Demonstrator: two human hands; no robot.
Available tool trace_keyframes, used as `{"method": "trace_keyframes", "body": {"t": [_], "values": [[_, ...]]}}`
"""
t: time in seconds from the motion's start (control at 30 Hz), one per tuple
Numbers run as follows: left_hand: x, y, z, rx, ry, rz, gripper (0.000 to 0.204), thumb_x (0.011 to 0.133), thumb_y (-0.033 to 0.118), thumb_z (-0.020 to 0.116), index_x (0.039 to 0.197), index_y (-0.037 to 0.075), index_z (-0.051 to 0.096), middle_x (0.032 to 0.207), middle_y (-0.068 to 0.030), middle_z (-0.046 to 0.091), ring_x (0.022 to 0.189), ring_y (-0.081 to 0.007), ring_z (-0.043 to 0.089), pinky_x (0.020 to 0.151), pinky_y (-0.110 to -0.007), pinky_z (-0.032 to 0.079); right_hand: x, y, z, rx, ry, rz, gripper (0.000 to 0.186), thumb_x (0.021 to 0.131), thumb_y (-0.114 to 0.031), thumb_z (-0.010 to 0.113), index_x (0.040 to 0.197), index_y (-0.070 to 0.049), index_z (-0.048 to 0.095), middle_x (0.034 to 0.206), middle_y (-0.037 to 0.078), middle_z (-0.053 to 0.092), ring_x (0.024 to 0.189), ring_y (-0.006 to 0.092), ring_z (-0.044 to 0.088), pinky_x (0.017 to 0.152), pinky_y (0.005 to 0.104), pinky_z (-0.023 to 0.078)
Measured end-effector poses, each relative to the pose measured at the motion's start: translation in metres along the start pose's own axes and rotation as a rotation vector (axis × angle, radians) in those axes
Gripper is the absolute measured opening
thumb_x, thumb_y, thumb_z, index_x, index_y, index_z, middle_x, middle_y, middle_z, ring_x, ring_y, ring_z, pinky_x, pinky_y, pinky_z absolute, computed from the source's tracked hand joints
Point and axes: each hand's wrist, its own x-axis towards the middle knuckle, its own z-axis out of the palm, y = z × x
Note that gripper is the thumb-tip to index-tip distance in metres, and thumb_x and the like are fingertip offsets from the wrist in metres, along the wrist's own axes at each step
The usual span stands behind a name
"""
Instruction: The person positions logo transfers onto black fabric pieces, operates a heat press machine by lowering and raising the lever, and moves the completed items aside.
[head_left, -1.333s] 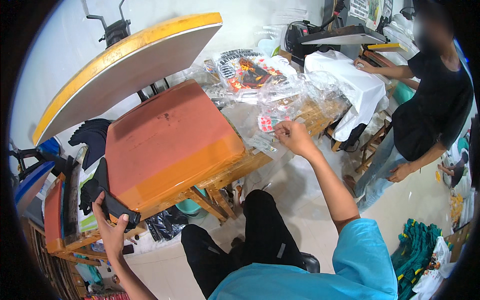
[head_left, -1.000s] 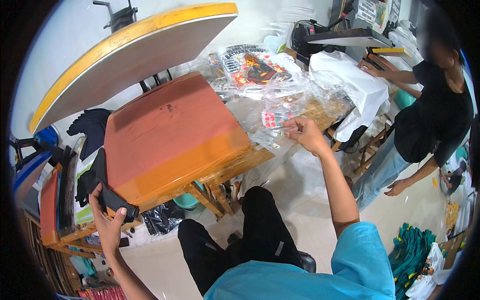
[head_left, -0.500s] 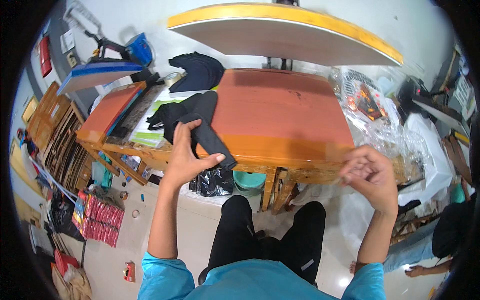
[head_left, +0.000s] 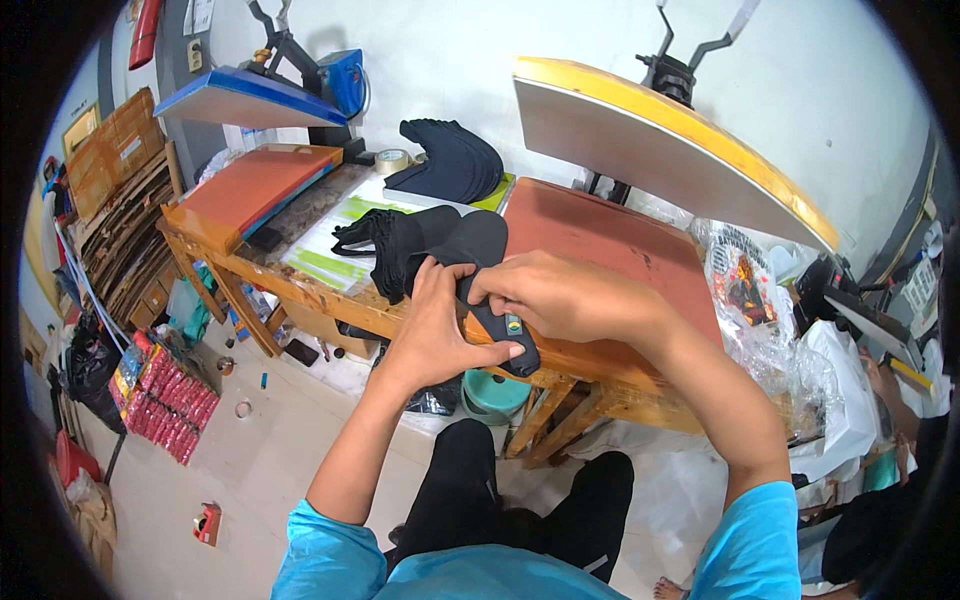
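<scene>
My left hand [head_left: 437, 322] grips a folded black cap [head_left: 485, 237] at the front edge of the red press platen [head_left: 610, 230], fingers and thumb along its dark band. My right hand [head_left: 560, 295] is over the band, curled fingertips at a small green-and-yellow label [head_left: 513, 324] lying on it. Whether they pinch the label or press it is hard to see. Just left lie a bunched black fabric piece [head_left: 387, 258] and, behind, a stack of dark curved pieces [head_left: 445, 160] on a white board with green strips.
A raised yellow-edged heat plate [head_left: 670, 130] overhangs the platen; a blue-edged one [head_left: 250, 95] is left. Plastic wrappers [head_left: 755, 370] crowd the right, where a co-worker [head_left: 900, 490] stands partly visible. Below are a turquoise bucket [head_left: 495, 395], red bundles [head_left: 165, 395] and a tape dispenser [head_left: 207, 522].
My right hand has moved left from the plastic-covered area onto the black cap beside my left hand, with the small label now beneath its fingers. My view has swung left toward the platen.
</scene>
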Motion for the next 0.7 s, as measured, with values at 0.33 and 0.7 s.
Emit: {"method": "trace_keyframes", "body": {"t": [0.33,0.7], "values": [[-0.003,-0.001,-0.002,-0.019,0.013,0.020,0.116,0.064,0.054,0.100,0.144,-0.015,0.051,0.144,-0.0347,0.055,0.153,-0.0568,0.034,0.124,-0.058,0.036,-0.028,0.003,0.022,0.017,0.265,-0.021,0.049,0.092,-0.007,0.077,0.139,-0.004,0.063,0.146,0.021,0.062,0.141,0.0394,0.056,0.117,0.0491,0.047],[-0.003,0.000,0.001,-0.070,-0.012,-0.044,0.117,0.060,0.050,0.101,0.148,-0.008,0.049,0.151,-0.0317,0.054,0.157,-0.0564,0.029,0.129,-0.061,0.028,-0.036,0.011,0.028,0.122,0.246,0.018,0.061,0.088,-0.009,0.084,0.144,-0.005,0.059,0.136,0.022,0.069,0.129,0.0425,0.064,0.107,0.0508,0.052]]}}
